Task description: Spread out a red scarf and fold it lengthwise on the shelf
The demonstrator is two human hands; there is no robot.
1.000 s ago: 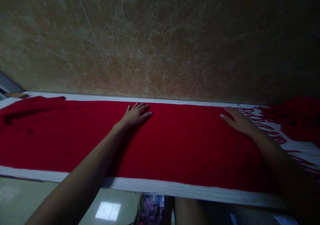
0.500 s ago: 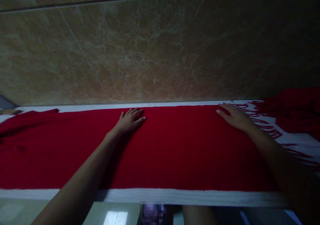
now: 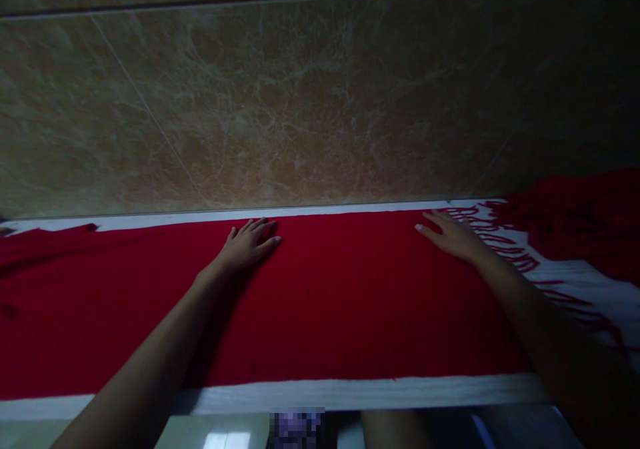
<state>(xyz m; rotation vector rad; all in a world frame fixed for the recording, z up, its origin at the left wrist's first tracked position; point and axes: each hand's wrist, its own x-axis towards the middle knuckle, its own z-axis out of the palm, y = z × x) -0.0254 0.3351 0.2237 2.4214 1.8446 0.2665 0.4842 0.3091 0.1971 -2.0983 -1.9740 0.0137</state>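
A long red knitted cloth (image 3: 340, 302) lies spread flat along a white surface (image 3: 350, 390). My left hand (image 3: 247, 246) rests flat on the cloth near its far edge, fingers stretched out and pointing right. My right hand (image 3: 447, 236) lies flat on the cloth close to its right end, fingers stretched out to the left. Just beyond that hand the cloth ends in a red fringe (image 3: 505, 252) that trails over the white surface. Neither hand holds anything.
A brown marbled tile wall (image 3: 310, 96) rises right behind the white surface. A bunched heap of red cloth (image 3: 580, 219) lies at the far right. The cloth's left part (image 3: 45, 262) is wrinkled. Pale floor shows below the near edge.
Both hands have slid a little to the left across the cloth, staying flat. The view has shifted to the right, so the wrinkled left end now sits further left.
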